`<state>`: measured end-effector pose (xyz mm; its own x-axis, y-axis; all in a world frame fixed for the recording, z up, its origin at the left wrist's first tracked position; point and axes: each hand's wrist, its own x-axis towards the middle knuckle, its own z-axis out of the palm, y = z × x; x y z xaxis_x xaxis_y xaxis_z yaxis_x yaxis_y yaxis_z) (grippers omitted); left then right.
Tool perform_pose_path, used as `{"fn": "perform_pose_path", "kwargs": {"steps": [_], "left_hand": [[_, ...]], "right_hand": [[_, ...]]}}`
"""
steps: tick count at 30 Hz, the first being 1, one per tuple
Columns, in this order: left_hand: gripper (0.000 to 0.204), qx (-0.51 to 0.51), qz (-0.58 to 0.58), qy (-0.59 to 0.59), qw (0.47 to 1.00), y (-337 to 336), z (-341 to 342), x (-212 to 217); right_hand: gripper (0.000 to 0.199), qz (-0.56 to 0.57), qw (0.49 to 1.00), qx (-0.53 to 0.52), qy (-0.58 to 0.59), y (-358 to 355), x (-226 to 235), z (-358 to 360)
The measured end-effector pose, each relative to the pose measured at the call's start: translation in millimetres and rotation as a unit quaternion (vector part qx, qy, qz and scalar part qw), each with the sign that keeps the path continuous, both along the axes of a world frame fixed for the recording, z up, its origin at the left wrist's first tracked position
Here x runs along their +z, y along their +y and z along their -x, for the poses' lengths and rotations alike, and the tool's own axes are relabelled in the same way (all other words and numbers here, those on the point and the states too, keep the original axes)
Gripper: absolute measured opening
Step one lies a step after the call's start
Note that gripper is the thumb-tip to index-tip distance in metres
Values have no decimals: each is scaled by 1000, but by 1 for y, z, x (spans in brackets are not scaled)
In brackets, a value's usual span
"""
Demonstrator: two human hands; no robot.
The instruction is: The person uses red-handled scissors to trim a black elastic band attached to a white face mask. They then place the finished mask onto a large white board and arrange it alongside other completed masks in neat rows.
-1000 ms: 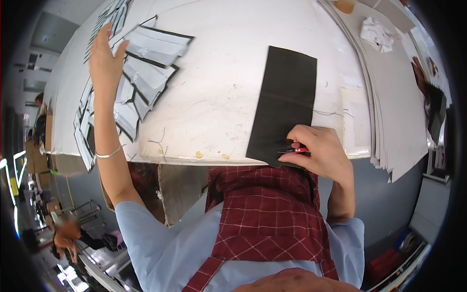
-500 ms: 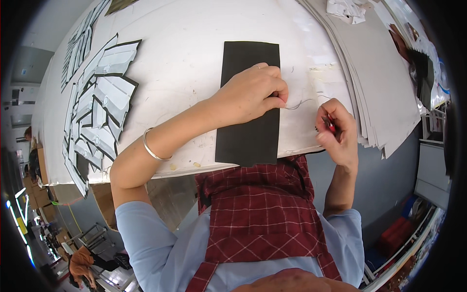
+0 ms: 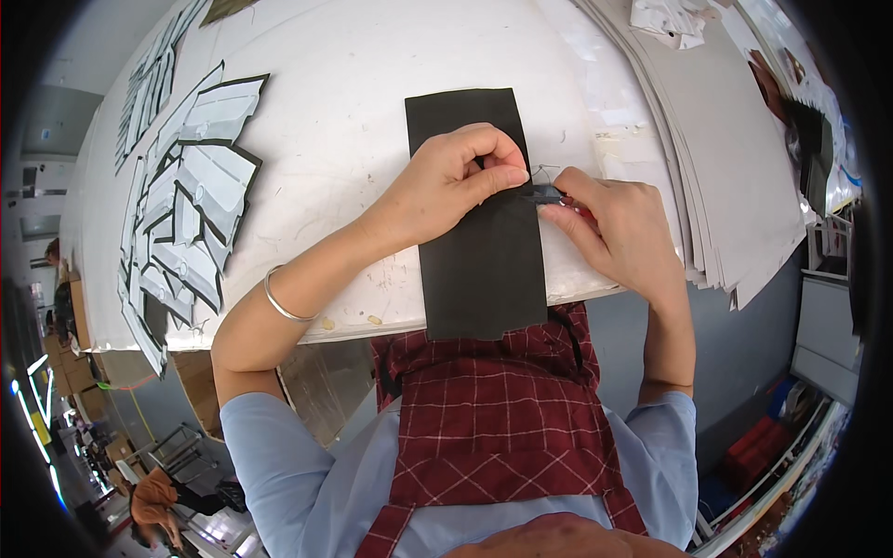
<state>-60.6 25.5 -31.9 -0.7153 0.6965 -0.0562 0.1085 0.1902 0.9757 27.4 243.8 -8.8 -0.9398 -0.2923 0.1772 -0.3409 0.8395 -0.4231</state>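
A long black fabric piece (image 3: 479, 270) lies on the white table (image 3: 353, 112), its near end hanging over the front edge. My left hand (image 3: 456, 177) rests on the piece and pinches its right edge between thumb and fingers. My right hand (image 3: 614, 228) sits just right of that edge, closed on a small snipping tool (image 3: 551, 195) with a red handle, its dark tip at the fabric edge beside my left thumb. A thin thread loops up from that spot.
Several white-and-black cut pieces (image 3: 191, 205) are stacked in overlapping rows at the table's left. A thick stack of grey sheets (image 3: 716, 177) covers the right side, with crumpled white scraps (image 3: 670, 19) at the far right. Another person (image 3: 153, 502) is at lower left.
My left hand came from the stacked pieces at the left onto the black fabric and now pinches its right edge. My right hand moved up to meet it with the tool.
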Motion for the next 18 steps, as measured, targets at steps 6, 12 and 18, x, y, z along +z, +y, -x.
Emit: {"fn": "perform_pose_path", "kwargs": {"steps": [6, 12, 18], "left_hand": [[10, -10, 9, 10, 1000, 0, 0, 2], [14, -3, 7, -12, 1000, 0, 2, 3], [19, 49, -54, -75, 994, -4, 4, -2]], "right_hand": [[27, -10, 998, 57, -28, 6, 6, 16], [26, 24, 996, 71, -42, 8, 2, 13], [39, 200, 968, 57, -142, 13, 11, -52]]}}
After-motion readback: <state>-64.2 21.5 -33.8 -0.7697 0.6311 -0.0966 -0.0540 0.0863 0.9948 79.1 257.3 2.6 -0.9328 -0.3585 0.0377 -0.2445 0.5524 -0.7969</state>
